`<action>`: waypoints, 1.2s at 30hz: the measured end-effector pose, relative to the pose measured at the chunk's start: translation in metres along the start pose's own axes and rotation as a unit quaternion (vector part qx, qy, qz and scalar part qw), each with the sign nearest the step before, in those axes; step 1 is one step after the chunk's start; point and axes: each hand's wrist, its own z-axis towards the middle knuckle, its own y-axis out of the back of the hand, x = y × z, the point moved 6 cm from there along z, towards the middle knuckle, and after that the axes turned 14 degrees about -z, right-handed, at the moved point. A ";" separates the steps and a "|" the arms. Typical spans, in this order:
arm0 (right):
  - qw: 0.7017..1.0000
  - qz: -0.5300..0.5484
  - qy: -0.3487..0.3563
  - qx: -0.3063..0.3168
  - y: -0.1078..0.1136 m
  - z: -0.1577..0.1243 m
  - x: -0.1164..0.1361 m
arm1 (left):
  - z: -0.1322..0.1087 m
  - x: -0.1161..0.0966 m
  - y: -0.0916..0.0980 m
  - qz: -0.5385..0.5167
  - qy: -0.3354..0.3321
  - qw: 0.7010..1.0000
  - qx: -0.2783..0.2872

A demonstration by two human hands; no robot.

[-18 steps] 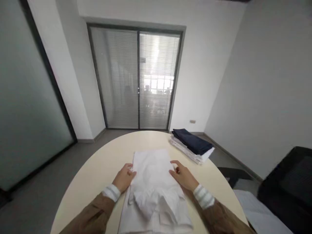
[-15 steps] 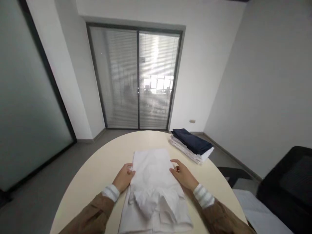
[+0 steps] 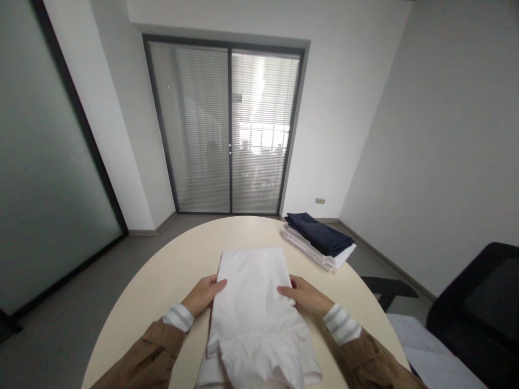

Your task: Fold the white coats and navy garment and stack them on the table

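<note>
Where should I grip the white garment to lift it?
Grip the white garment by its two long side edges, coming in from left and right where the left hand and right hand touch it: it lies flat and long.

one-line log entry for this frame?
left hand: grips white garment left edge | right hand: grips right edge | folded stack: far right of table

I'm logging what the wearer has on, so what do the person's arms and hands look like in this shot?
Both arms wear brown outer sleeves, with white cuffs bearing grey stripes showing at the wrists. The left hand and right hand are bare: no gloves. No ring or watch can be made out here.
</note>
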 end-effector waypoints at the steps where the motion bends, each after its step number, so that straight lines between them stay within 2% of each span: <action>1: 1.000 -0.008 0.005 -0.001 0.001 0.000 0.001 | 0.001 -0.001 0.002 0.013 -0.014 1.000 -0.013; 3: 1.000 -0.012 0.017 0.018 0.000 -0.002 0.005 | 0.001 0.000 0.004 0.021 -0.013 0.999 -0.020; 7: 0.993 0.000 0.019 0.115 -0.008 -0.009 0.011 | -0.004 0.000 -0.002 -0.025 0.043 0.998 0.033; 9: 0.990 0.010 0.019 0.143 -0.011 -0.013 0.014 | -0.008 -0.001 -0.005 -0.046 0.052 0.997 0.043; 11: 0.989 0.019 0.032 0.143 -0.011 -0.014 0.018 | -0.012 -0.001 -0.009 -0.052 0.050 0.996 0.058; 15: 0.990 0.023 0.039 0.132 -0.006 -0.013 0.017 | -0.019 0.007 -0.020 -0.065 0.062 0.986 0.142; 19: 0.996 0.019 0.045 0.080 0.003 -0.008 0.008 | -0.031 0.016 -0.021 -0.033 0.122 0.972 0.197; 24: 0.999 0.018 0.020 -0.018 0.012 -0.001 -0.007 | -0.050 0.024 -0.025 0.022 0.209 0.932 0.295; 30: 0.994 -0.025 0.008 -0.105 0.015 0.009 -0.019 | -0.055 0.030 -0.028 0.056 0.230 0.906 0.350; 32: 0.992 -0.030 0.009 -0.119 0.015 0.012 -0.022 | -0.055 0.029 -0.025 0.061 0.247 0.905 0.342; 33: 0.992 -0.028 0.008 -0.119 0.015 0.013 -0.023 | -0.052 0.027 -0.023 0.059 0.247 0.914 0.317; 36: 0.994 -0.027 0.004 -0.107 0.015 0.015 -0.024 | -0.029 0.020 -0.011 0.015 0.214 0.961 0.174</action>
